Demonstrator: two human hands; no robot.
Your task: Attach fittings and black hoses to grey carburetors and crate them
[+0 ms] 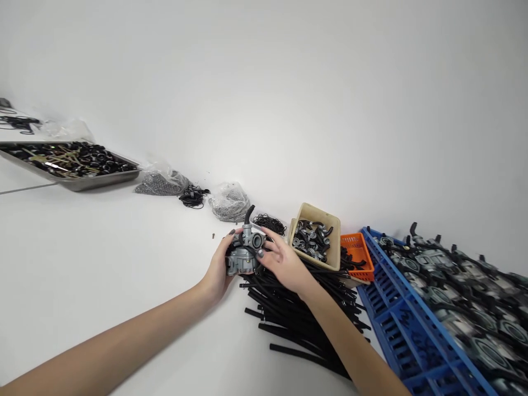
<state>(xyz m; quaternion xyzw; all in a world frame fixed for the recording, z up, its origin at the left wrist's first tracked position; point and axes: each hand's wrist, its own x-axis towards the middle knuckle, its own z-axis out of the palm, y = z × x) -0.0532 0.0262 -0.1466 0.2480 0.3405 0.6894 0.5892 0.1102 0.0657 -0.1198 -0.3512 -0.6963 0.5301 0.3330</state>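
A grey metal carburetor with a black rubber boot on its top is held up in front of me, its round bore facing forward and right. My left hand wraps around its left side, the thumb near the top. From the right, my right hand has its fingers against the body beside the bore; the exact grip is partly hidden. Just beyond lies a heap of thin black rings. Below my right hand spreads a pile of black rubber hoses.
A cream bin holds small black and metal parts, beside an orange basket. At right, a blue crate bears many carburetors. Plastic bags and a metal tray of parts line the back left.
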